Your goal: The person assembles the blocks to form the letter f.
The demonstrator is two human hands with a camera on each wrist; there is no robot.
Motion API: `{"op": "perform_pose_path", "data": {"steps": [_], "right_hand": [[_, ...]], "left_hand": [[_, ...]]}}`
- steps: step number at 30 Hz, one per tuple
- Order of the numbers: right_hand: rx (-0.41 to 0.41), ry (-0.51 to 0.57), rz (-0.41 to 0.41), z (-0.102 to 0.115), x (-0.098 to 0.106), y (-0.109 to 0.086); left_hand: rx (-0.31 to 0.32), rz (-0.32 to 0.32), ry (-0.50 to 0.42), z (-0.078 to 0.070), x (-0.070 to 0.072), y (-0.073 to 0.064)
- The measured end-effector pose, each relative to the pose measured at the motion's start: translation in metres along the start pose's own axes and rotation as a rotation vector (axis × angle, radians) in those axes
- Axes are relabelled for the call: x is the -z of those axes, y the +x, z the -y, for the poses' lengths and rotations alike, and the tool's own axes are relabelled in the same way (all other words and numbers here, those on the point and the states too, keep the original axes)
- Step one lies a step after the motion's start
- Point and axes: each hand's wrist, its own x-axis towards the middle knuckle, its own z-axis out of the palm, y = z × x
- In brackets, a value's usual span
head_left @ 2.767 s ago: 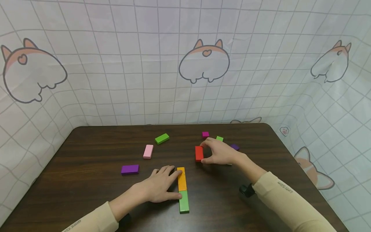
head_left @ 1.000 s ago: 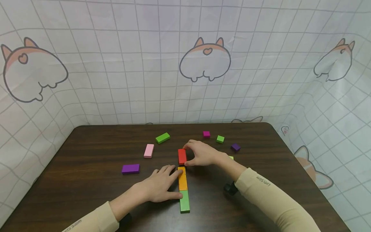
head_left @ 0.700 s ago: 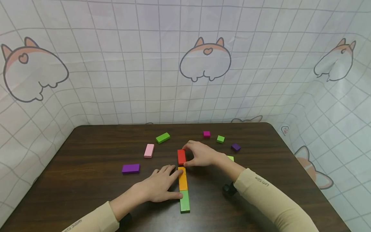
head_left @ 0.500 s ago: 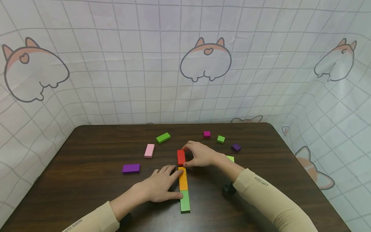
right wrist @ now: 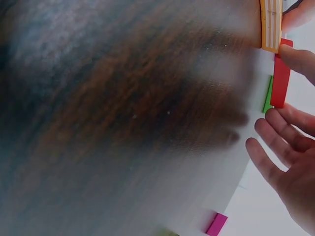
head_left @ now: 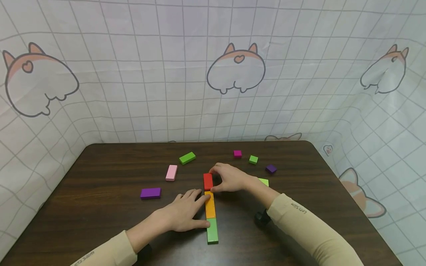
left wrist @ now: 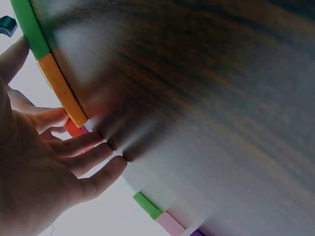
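An orange block [head_left: 210, 207] and a light green block [head_left: 212, 232] lie end to end in a line on the table. My left hand [head_left: 181, 214] rests over them from the left, its index finger touching the orange block and its thumb on the green one; its other fingers reach the tabletop. Beyond the orange block's far end, my right hand [head_left: 231, 178] pinches a red block [head_left: 208, 181] lengthwise between thumb and index finger. In the right wrist view the red block [right wrist: 281, 78] sits right by the orange block's end [right wrist: 271, 24]; whether they touch is unclear.
On the dark wooden table [head_left: 100, 214], left of the row, lie purple [head_left: 151, 193], pink [head_left: 171, 173] and green [head_left: 188, 158] blocks. At the back right are small magenta [head_left: 237, 154], green [head_left: 253, 159] and dark purple [head_left: 271, 169] blocks. A lime block [head_left: 264, 182] is partly hidden by my right forearm.
My right hand has carried the red block leftward into line with the orange one, then brought it slightly nearer, narrowing the gap. The left hand has stayed in place.
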Motion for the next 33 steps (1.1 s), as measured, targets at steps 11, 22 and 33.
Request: {"op": "perform_pose_path", "data": {"steps": [11, 22, 33], "right_hand": [[0.018, 0.02, 0.009, -0.0025, -0.0013, 0.0002], [0.023, 0.037, 0.018, -0.0037, -0.0017, 0.0001], [0.03, 0.037, 0.044, -0.0036, -0.0003, -0.0004]], "left_hand": [[-0.006, -0.003, 0.005, -0.0008, 0.0001, -0.001], [-0.012, -0.003, 0.008, -0.001, 0.0002, -0.001], [-0.017, -0.007, 0.009, -0.0009, 0.0005, -0.0011]]}}
